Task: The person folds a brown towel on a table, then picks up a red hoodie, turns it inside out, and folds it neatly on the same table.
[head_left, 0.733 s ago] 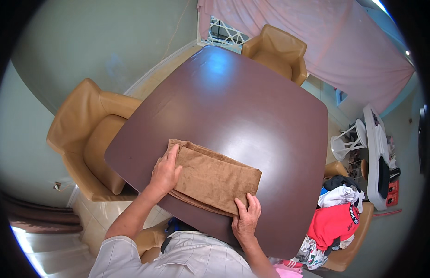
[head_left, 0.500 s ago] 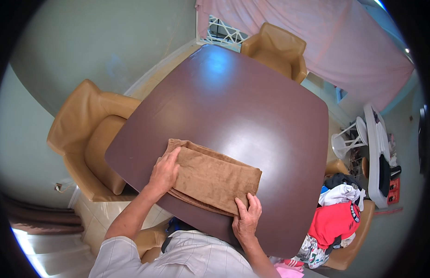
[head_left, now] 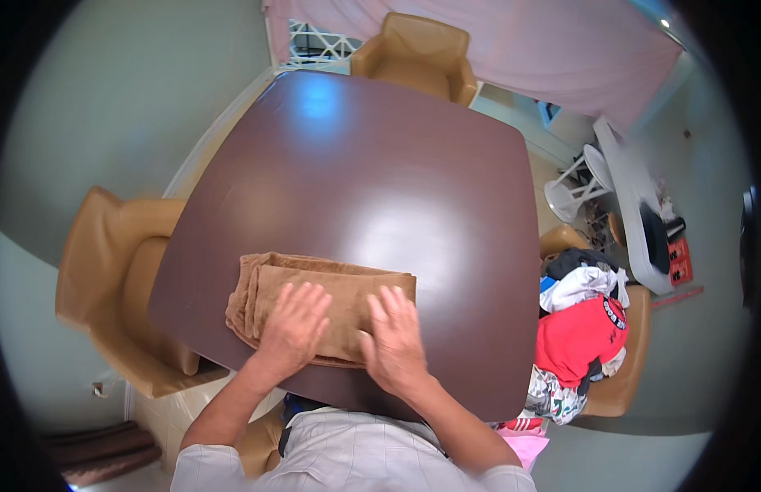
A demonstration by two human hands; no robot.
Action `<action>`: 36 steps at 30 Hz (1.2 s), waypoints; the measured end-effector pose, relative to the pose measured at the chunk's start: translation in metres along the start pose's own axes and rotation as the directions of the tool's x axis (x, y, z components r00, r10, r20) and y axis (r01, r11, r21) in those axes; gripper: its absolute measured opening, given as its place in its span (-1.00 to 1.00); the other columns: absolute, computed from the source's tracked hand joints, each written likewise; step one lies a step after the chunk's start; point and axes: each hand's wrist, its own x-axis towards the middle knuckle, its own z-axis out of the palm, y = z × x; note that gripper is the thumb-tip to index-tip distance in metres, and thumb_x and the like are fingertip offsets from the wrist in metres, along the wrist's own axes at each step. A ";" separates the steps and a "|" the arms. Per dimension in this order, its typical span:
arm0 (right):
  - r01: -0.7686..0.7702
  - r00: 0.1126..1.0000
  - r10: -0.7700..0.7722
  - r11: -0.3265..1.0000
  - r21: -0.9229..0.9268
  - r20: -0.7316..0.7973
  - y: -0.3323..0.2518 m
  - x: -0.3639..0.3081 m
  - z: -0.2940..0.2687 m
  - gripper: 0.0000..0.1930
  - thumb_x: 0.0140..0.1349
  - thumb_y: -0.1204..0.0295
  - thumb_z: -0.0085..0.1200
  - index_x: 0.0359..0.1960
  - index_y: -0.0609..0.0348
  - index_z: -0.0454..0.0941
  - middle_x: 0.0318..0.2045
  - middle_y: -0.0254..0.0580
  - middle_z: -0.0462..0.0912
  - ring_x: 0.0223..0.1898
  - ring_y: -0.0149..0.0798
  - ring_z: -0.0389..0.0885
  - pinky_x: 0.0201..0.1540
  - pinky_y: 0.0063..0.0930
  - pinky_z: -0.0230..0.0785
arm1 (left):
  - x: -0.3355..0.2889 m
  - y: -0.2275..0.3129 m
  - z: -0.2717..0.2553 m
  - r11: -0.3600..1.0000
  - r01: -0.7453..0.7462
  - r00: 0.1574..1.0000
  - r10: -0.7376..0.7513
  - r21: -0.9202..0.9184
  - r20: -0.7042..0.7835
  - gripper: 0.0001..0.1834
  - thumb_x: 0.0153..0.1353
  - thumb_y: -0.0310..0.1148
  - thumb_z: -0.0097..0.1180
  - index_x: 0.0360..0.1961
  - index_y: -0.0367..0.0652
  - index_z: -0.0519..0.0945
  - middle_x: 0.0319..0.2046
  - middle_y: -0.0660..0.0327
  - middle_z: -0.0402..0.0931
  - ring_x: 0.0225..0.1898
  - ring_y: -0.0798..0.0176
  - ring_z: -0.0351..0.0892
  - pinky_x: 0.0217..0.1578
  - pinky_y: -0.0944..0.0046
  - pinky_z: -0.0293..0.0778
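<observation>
A folded brown towel (head_left: 339,307) lies near the front edge of the dark brown table (head_left: 380,164). Its layers show along the left end and the far edge. My left hand (head_left: 294,328) is over the towel's left part, palm down with fingers stretched out. Over the right part is my right hand (head_left: 394,338), also flat with its fingers extended and thumb apart. Neither hand grips the cloth; whether the palms press on it or hover just above is hard to tell.
Tan armchairs stand at the left (head_left: 134,287) and far side (head_left: 417,57). On a chair at the right is a heap of clothes with a red shirt (head_left: 577,340) on top. Beyond it are a white stool (head_left: 573,193) and a white shelf (head_left: 635,213).
Both hands have left the towel's edges and now lie flat over its top. The towel sits straighter to the table's front edge. The whole view has shifted and turned slightly.
</observation>
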 end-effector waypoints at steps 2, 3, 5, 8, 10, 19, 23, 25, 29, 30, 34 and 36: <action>0.038 0.999 -0.038 0.999 -0.003 -0.034 -0.002 0.019 0.031 -0.31 0.34 0.34 0.31 0.45 0.37 0.38 0.49 0.26 0.33 0.58 0.30 0.21 0.59 0.25 0.04 | 0.004 0.004 0.021 0.995 -0.093 0.991 0.095 -0.030 0.090 -0.49 0.36 -0.34 0.26 0.29 -0.32 0.61 0.36 -0.06 0.53 0.45 -0.15 0.44 0.54 -0.31 0.13; 0.058 0.996 -0.059 0.998 -0.018 -0.062 0.001 0.027 0.046 -0.30 0.35 0.31 0.30 0.45 0.38 0.38 0.49 0.26 0.34 0.58 0.30 0.21 0.59 0.26 0.03 | 0.005 0.000 0.032 0.993 -0.113 0.985 0.116 -0.035 0.128 -0.39 0.35 -0.22 0.26 0.36 -0.30 0.57 0.42 -0.07 0.48 0.50 -0.15 0.38 0.56 -0.40 0.00; 0.103 0.988 -0.108 0.993 -0.051 -0.106 0.012 0.036 0.071 -0.30 0.37 0.25 0.30 0.44 0.39 0.38 0.49 0.26 0.35 0.58 0.30 0.22 0.60 0.27 0.02 | 0.008 -0.005 0.038 0.998 -0.068 0.982 0.070 -0.015 0.174 -0.33 0.35 -0.13 0.25 0.39 -0.28 0.54 0.44 -0.07 0.45 0.53 -0.15 0.33 0.57 -0.42 -0.04; 0.083 0.995 -0.086 0.995 -0.063 -0.055 0.028 0.035 0.085 -0.27 0.39 0.14 0.27 0.44 0.42 0.40 0.49 0.25 0.37 0.58 0.28 0.21 0.60 0.28 0.00 | 0.006 -0.016 0.048 0.998 -0.056 0.978 0.054 0.005 0.200 -0.18 0.25 0.02 0.33 0.45 -0.22 0.51 0.51 -0.07 0.34 0.59 -0.17 0.21 0.58 -0.45 -0.10; 0.059 0.998 -0.062 0.993 -0.105 -0.028 0.036 0.033 0.083 -0.20 0.36 0.07 0.31 0.45 0.42 0.39 0.50 0.25 0.35 0.59 0.27 0.20 0.61 0.24 -0.01 | 0.004 -0.020 0.049 0.998 -0.045 0.976 0.052 -0.038 0.210 -0.12 0.22 0.01 0.39 0.47 -0.23 0.46 0.54 -0.11 0.29 0.61 -0.20 0.15 0.59 -0.45 -0.15; -0.029 1.000 0.031 0.978 -0.206 0.003 0.071 0.023 0.056 -0.09 0.33 -0.01 0.34 0.48 0.48 0.31 0.52 0.32 0.29 0.60 0.35 0.14 0.63 0.27 -0.08 | -0.011 -0.043 0.033 0.996 0.069 0.954 -0.082 0.056 0.287 0.00 0.25 0.18 0.37 0.54 -0.23 0.37 0.61 -0.15 0.13 0.66 -0.22 0.00 0.62 -0.36 -0.17; -0.034 0.999 0.039 0.969 -0.243 0.016 0.084 0.016 0.056 -0.08 0.34 -0.01 0.33 0.49 0.48 0.28 0.53 0.33 0.27 0.59 0.37 0.13 0.61 0.34 -0.10 | -0.015 -0.050 0.020 0.973 0.157 0.923 -0.206 0.171 0.325 0.00 0.32 0.21 0.27 0.57 -0.27 0.31 0.64 -0.12 0.06 0.68 -0.17 -0.05 0.63 -0.33 -0.24; -0.038 0.999 0.042 0.968 -0.249 0.009 0.087 0.015 0.057 -0.08 0.35 -0.02 0.31 0.50 0.47 0.28 0.54 0.31 0.27 0.60 0.36 0.13 0.60 0.37 -0.11 | -0.023 -0.060 0.012 0.948 0.196 0.903 -0.274 0.249 0.332 0.00 0.36 0.21 0.22 0.60 -0.25 0.27 0.65 -0.09 0.06 0.69 -0.11 -0.07 0.64 -0.32 -0.29; -0.036 0.999 0.045 0.961 -0.275 0.026 0.091 0.016 0.050 -0.10 0.37 -0.02 0.30 0.50 0.45 0.29 0.55 0.28 0.27 0.62 0.33 0.11 0.61 0.37 -0.13 | -0.029 -0.075 0.007 0.944 0.214 0.909 -0.286 0.251 0.303 -0.03 0.38 0.16 0.23 0.59 -0.26 0.26 0.65 -0.11 0.06 0.69 -0.15 -0.06 0.63 -0.34 -0.27; -0.046 0.998 0.055 0.960 -0.276 0.025 0.089 0.017 0.049 -0.12 0.37 0.00 0.30 0.50 0.44 0.30 0.55 0.28 0.27 0.62 0.33 0.10 0.61 0.37 -0.13 | -0.030 -0.075 0.004 0.944 0.218 0.919 -0.284 0.249 0.274 -0.05 0.37 0.12 0.25 0.58 -0.27 0.28 0.64 -0.12 0.06 0.69 -0.17 -0.06 0.63 -0.35 -0.25; 0.007 1.000 -0.010 0.958 -0.286 -0.009 0.055 0.029 0.040 -0.17 0.37 0.09 0.28 0.50 0.42 0.31 0.55 0.30 0.26 0.62 0.33 0.10 0.63 0.34 -0.15 | -0.018 -0.050 -0.002 0.966 0.150 0.966 -0.189 0.213 0.178 -0.12 0.34 -0.03 0.30 0.54 -0.30 0.33 0.61 -0.16 0.12 0.67 -0.21 -0.01 0.61 -0.40 -0.21; 0.076 0.995 -0.089 0.971 -0.225 -0.051 0.028 0.034 0.052 -0.24 0.37 0.21 0.22 0.49 0.43 0.32 0.54 0.32 0.28 0.62 0.32 0.12 0.63 0.33 -0.12 | -0.009 -0.030 0.008 0.980 0.071 0.982 -0.101 0.188 0.159 -0.18 0.36 -0.07 0.28 0.52 -0.28 0.37 0.59 -0.15 0.17 0.66 -0.19 0.02 0.61 -0.41 -0.20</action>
